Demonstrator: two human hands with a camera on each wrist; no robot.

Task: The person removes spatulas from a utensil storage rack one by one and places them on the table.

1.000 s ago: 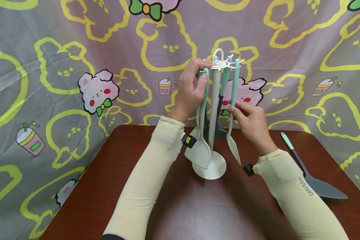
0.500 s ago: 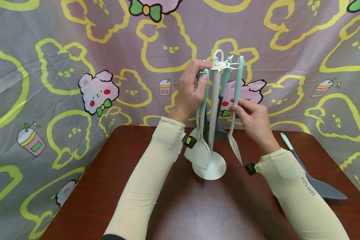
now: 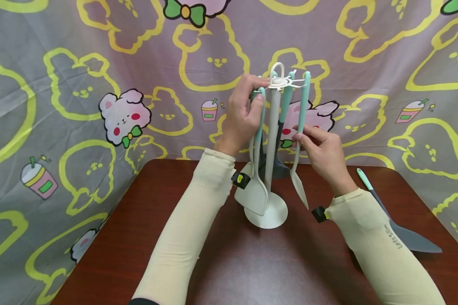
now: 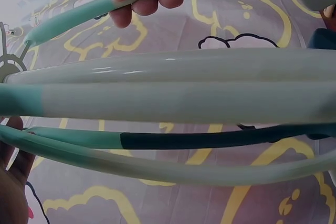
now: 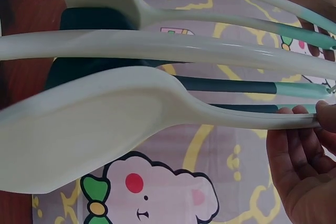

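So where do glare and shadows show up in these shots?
Head view: a pale sheen on the tabletop, with a dark shadow beside the right sleeve; left wrist view: white streaks of glare on the stand's pole, upper left corner nearly washed out; right wrist view: softer highlight along that pole.

The rack (image 3: 272,137) stands left of the spatula (image 3: 414,239) on the table (image 3: 275,267).

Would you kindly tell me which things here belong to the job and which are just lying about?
Seemingly in the job:
stand, left hand at its top
utensil pinched by right hand
hanging utensils

Lying about, perhaps for later:
grey spatula on the table
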